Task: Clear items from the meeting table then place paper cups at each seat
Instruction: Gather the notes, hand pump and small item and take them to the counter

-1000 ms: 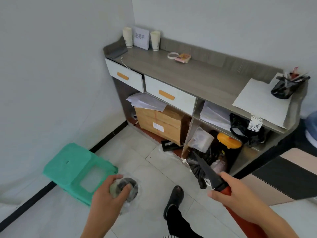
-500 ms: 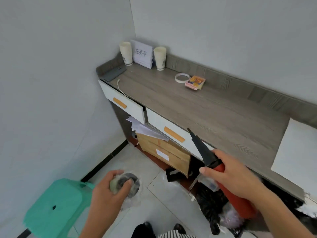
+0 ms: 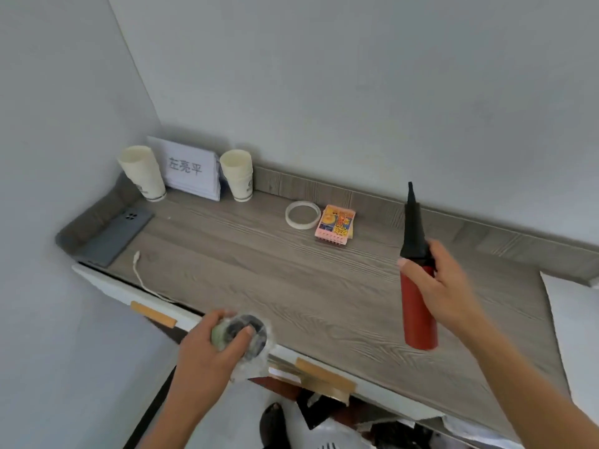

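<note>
My right hand (image 3: 444, 288) grips a red hand pump with a black nozzle (image 3: 416, 286), held upright over the grey wooden sideboard top (image 3: 259, 270). Over the sideboard's front edge, my left hand (image 3: 210, 354) holds a plastic-wrapped roll of tape (image 3: 244, 332). Two stacks of paper cups (image 3: 142, 173) (image 3: 238, 175) stand in the far left corner, one on each side of a white name card (image 3: 191, 168).
A grey phone (image 3: 115, 236) with a white cable (image 3: 142, 280) lies at the left end. A white tape ring (image 3: 303, 214) and a colourful small packet (image 3: 335, 225) sit near the back ledge. White paper (image 3: 573, 335) covers the right end. Drawers with orange handles (image 3: 152, 314) are below.
I have stepped closer to the sideboard. My right hand has raised the pump from below the edge to upright over the top. My left hand has brought the roll up to the front edge.
</note>
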The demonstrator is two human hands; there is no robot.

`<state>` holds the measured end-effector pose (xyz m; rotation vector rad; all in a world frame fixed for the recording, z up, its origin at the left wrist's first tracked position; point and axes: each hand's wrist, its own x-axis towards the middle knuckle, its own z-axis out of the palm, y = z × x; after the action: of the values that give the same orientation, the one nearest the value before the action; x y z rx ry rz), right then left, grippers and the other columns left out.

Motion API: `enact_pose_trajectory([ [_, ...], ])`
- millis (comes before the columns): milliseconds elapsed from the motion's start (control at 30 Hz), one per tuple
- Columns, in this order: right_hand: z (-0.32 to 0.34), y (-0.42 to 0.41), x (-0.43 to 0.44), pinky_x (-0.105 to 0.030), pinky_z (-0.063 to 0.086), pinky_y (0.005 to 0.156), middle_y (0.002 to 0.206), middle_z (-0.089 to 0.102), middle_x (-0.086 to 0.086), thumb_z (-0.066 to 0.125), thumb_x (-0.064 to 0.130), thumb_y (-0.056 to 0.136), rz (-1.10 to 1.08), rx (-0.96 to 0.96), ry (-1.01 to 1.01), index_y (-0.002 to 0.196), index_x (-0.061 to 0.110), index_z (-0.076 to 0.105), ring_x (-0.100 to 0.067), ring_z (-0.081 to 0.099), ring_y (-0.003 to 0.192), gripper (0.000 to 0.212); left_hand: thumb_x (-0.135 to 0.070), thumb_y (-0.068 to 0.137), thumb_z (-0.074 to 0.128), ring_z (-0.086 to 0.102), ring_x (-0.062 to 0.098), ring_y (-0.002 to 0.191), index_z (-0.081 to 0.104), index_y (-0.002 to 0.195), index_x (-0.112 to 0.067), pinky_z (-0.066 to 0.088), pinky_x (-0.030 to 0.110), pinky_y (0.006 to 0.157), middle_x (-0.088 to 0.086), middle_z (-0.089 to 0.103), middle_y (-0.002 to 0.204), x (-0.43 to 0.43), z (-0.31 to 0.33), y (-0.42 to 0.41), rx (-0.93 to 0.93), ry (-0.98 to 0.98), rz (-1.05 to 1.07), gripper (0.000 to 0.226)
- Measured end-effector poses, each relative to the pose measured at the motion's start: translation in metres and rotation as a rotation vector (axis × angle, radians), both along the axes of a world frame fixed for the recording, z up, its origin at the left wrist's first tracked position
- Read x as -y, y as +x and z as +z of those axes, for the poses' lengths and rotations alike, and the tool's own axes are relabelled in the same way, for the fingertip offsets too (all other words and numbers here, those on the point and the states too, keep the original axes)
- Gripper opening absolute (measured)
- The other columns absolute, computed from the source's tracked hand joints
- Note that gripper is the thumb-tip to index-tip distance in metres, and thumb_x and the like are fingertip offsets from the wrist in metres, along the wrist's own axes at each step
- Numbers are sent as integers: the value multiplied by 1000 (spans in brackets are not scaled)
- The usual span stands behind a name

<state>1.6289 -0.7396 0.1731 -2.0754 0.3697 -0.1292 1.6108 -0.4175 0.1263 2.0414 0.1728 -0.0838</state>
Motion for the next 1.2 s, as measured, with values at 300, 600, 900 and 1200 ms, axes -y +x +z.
enact_pose_trajectory([
  [300,-25,160,1,-36,48,89,120,64,-4,69,31,86,-275,162,-111,131,15,42,-17,58,102,55,-17,81,73,67,10,66,64,84,-20,53,27,61,1,72,76,5,-4,106,-127,-52,-226,11],
  [600,-56,189,8,-33,43,90,127,62,-6,70,37,84,-250,128,-174,136,14,41,-24,56,117,63,-13,80,74,70,5,66,69,86,-16,51,12,53,-1,76,78,14,-3,119,-205,-174,-209,9],
  [900,-40,89,-20,-27,51,79,98,70,4,67,39,84,28,-159,136,110,21,66,-11,64,89,32,-49,84,59,70,14,76,69,84,-15,53,26,70,1,75,80,80,3,139,-231,-233,-400,36],
  [1200,-63,37,15,-18,40,41,66,65,-7,77,4,77,-250,-274,634,81,8,68,-8,54,46,11,-39,97,39,63,-6,59,64,76,-21,43,5,53,-18,70,60,185,-8,140,-343,-269,-545,38],
])
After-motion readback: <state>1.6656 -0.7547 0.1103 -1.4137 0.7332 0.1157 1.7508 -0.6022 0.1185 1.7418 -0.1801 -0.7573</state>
